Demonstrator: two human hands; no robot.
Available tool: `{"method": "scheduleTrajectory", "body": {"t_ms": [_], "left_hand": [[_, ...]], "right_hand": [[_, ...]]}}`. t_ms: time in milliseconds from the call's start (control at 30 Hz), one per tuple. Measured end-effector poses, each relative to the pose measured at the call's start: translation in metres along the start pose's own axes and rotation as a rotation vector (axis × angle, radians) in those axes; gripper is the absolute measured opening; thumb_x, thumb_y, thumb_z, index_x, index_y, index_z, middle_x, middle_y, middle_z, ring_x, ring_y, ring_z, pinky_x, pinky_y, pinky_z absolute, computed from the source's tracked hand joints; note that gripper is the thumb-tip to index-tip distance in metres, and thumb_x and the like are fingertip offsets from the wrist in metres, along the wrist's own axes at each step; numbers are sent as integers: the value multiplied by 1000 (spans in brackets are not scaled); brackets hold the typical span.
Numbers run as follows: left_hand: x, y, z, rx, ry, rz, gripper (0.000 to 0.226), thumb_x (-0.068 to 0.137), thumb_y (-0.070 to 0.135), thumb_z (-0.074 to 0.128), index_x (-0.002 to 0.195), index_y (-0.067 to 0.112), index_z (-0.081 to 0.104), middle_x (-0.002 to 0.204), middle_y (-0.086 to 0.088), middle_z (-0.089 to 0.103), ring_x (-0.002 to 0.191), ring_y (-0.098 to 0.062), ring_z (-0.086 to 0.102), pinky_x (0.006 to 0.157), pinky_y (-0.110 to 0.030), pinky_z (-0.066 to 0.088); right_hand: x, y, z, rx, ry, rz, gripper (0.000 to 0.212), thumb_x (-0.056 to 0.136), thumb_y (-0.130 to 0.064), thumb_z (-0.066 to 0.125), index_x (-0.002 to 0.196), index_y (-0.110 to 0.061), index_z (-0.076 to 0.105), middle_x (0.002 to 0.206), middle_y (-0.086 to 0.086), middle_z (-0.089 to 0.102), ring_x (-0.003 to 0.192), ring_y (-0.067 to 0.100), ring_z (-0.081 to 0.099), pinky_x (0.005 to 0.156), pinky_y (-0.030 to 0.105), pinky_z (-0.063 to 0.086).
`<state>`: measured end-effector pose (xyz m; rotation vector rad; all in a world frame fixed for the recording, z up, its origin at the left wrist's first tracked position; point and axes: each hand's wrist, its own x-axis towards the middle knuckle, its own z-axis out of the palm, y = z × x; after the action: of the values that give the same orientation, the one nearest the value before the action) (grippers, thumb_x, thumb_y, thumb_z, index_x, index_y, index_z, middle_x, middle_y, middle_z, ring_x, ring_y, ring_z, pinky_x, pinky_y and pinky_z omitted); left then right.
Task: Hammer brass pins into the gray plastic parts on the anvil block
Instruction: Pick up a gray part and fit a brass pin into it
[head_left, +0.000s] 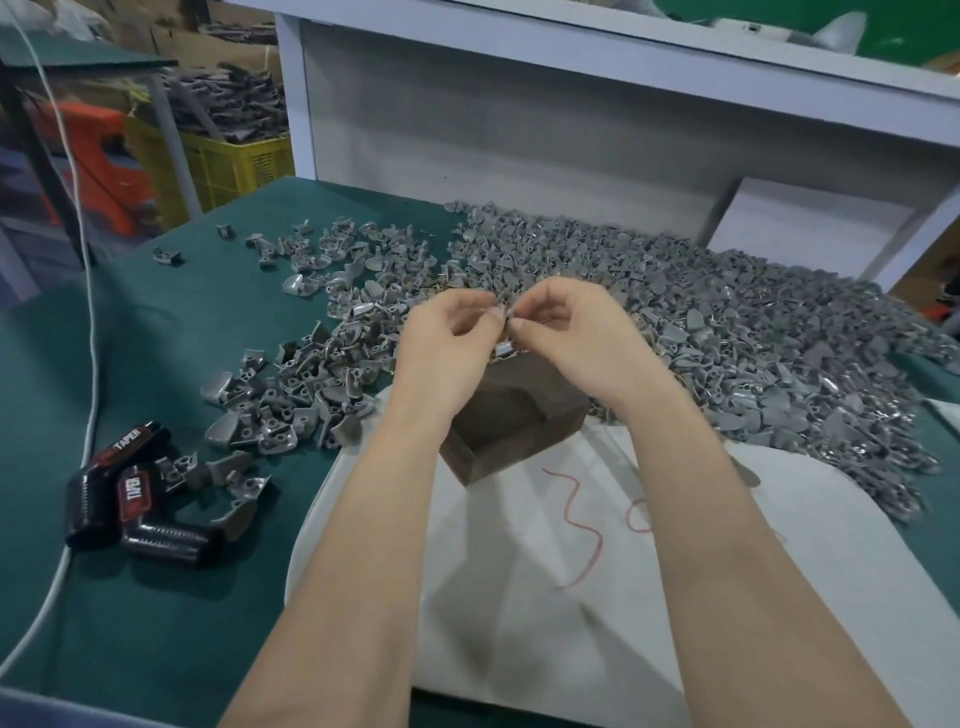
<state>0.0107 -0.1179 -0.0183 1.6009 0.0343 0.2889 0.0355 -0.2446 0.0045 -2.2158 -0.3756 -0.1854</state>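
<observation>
Fingers of the left hand (447, 338) and right hand (571, 332) pinch one gray part (505, 347) between them, just above the block (519, 410). This is probably to seat a pin, though I cannot see one. Loose parts (727, 332) lie beyond the fingers.

hands (447, 338) pinching gray part (506, 349), above anvil block (511, 410)

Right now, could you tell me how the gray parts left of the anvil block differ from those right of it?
The left parts lie scattered, green mat showing between them; the right parts form a dense heap hiding the mat. The left group is smaller, the right far larger. Both are the same gray plastic pieces.
</observation>
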Motion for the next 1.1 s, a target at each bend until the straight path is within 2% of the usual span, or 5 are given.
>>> {"method": "scheduleTrajectory", "body": {"t_ms": [167, 267, 500, 700, 1100], "left_hand": [[4, 6, -15, -243, 445, -35, 20, 95, 12, 49, 111, 20, 58, 117, 1, 60, 108, -11, 57, 96, -26, 46], [8, 6, -29, -529, 670, -97, 18, 95, 11, 42, 106, 21, 53, 106, 3, 57, 96, -8, 55, 86, -25, 45], [12, 5, -28, -599, 756, -114, 13, 97, 15, 39, 106, 21, 47, 104, 6, 51, 94, -7, 52, 86, -26, 42], [11, 5, -27, -602, 731, -137, 14, 97, 15, 40, 107, 22, 47, 110, 3, 51, 94, -7, 51, 81, -22, 40], [10, -2, -13, -210, 277, -111, 26, 93, 13, 55, 118, 14, 58, 98, 13, 58, 83, 8, 53, 62, -1, 41]], "right_hand": [[26, 29, -19, -170, 453, 350, 32, 91, -14, 58, 122, -11, 51, 117, 5, 60, 90, 14, 59, 71, 13, 49], [35, 32, 0, -561, 257, 364, 65, 88, -25, 61, 145, -20, 29, 147, 14, 35, 135, 33, 33, 113, 45, 27], [53, -20, 91, -588, -327, -18, 30, 88, -11, 59, 116, -20, 65, 119, 5, 64, 104, 24, 60, 94, 37, 49], [64, -12, 109, -646, -288, -31, 22, 88, -3, 52, 105, -8, 65, 107, 10, 65, 97, 28, 61, 85, 37, 52], [29, -7, 35, 550, -213, 214, 17, 93, -4, 54, 78, -9, 62, 67, 5, 63, 55, 8, 57, 61, 20, 50]]}}
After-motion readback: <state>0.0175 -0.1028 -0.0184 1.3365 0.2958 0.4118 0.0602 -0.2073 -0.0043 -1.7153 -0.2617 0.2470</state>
